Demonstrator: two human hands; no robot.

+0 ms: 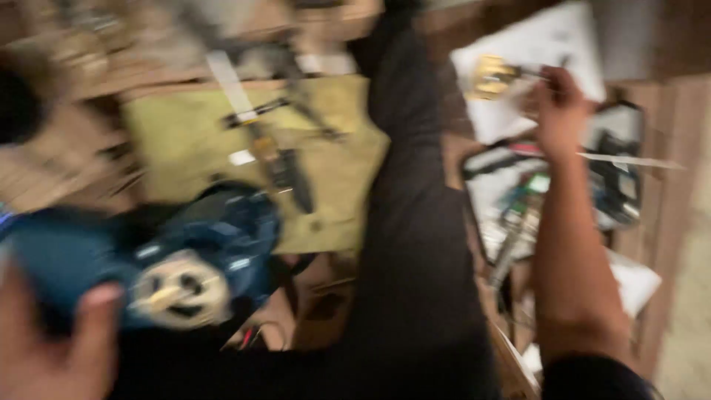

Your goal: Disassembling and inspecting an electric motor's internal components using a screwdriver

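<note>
The picture is badly blurred by motion. My left hand (52,344) sits at the lower left and grips a dark blue power tool (178,255) with a pale round metal face. My right hand (559,107) reaches out at the upper right, fingers closed around a thin dark tool or rod (535,72) beside some yellowish parts (490,78) on a white sheet (541,52). My dark-clothed leg (415,222) runs up the middle between the two hands.
A yellow-green cloth (333,185) lies under several dark metal parts and a pale strip. An open tray of assorted tools (518,200) lies below my right hand. Brown wooden flooring surrounds everything, with more white paper (633,281) at the right.
</note>
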